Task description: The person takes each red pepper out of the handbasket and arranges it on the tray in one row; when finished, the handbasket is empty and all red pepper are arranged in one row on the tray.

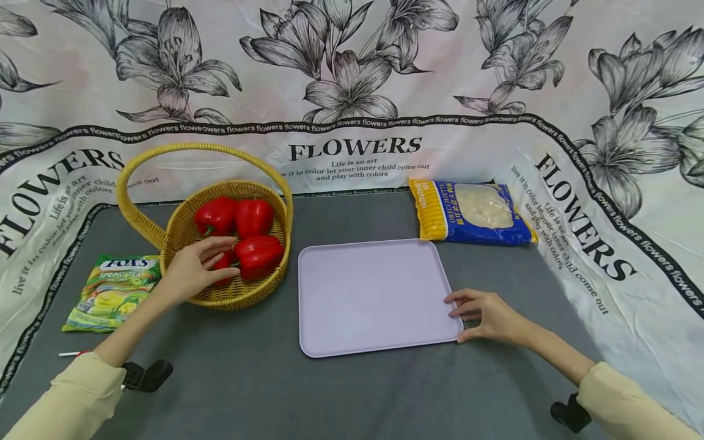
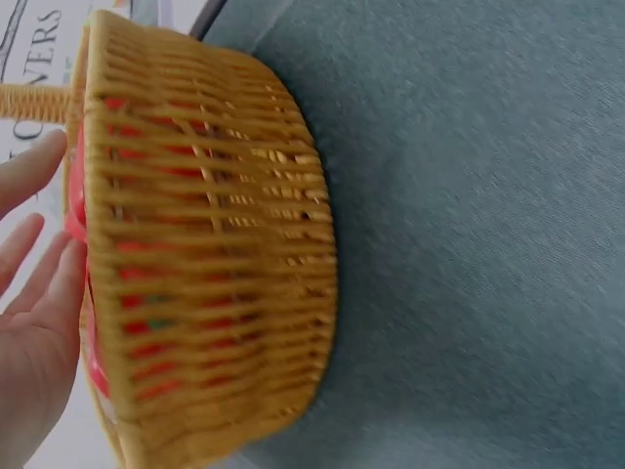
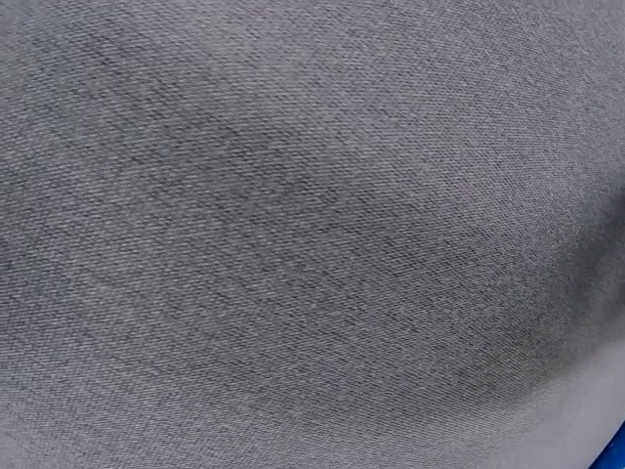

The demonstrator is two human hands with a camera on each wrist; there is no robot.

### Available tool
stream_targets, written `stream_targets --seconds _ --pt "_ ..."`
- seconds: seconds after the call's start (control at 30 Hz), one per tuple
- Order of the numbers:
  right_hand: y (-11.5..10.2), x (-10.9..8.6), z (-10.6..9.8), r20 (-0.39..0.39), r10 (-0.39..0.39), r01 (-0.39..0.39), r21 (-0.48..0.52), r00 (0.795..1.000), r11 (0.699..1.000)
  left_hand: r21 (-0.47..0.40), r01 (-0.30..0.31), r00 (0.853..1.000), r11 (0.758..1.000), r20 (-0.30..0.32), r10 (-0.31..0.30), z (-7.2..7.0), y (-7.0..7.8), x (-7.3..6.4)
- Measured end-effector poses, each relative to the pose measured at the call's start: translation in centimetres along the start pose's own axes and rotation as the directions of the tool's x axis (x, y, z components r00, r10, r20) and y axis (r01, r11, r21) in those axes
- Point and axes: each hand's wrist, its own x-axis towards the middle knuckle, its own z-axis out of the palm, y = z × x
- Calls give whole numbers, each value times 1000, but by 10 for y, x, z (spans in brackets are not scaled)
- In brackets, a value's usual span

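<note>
In the head view my left hand [image 1: 192, 269] reaches over the rim of a yellow wicker basket [image 1: 242, 299] with a tall handle. Its thumb and fingers are spread around a red bell pepper [image 1: 224, 269], partly hidden beneath them. More red bell peppers [image 1: 255, 218] lie beside it. The left wrist view shows the same hand [image 2: 39, 322] at the rim, with red showing through the weave. At the right, my right hand [image 1: 492, 318] rests on the edge of a pale lilac tray [image 1: 374, 299], fingers over the rim and thumb at the near corner.
A blue and yellow pasta bag [image 1: 473, 212] lies behind the tray's right side. Left of the basket is a green Fox's candy bag [image 1: 112, 293], with a thin white stick [image 1: 70, 354] in front. Grey cloth [image 1: 352, 397] covers the table; a floral cloth [image 1: 357, 146] hangs behind.
</note>
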Motion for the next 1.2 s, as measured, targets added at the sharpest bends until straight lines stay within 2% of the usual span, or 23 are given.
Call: stream_targets --seconds 0.2,0.5,0.67,0.83,1.0,1.2 --pt "0 -2 3 -2 -50 50 -37 999 998 141 -10 1000 990 -11 12 7 6 7" --pt "-2 1 5 -4 -36 36 -33 999 999 230 4 1000 973 11 -7 13 6 12" --pt "0 -2 5 -8 -16 16 -41 1000 999 328 -4 1000 945 5 2 13 6 15" --pt "1 -3 4 -13 -20 20 -38 1000 999 425 -1 1000 905 17 -7 17 8 20" --pt "1 -4 4 -18 -21 20 -29 1000 999 463 -3 1000 886 4 1 22 8 24" --pt "1 -6 5 -21 -11 11 -15 1000 1000 457 -12 1000 890 -14 20 25 9 23"
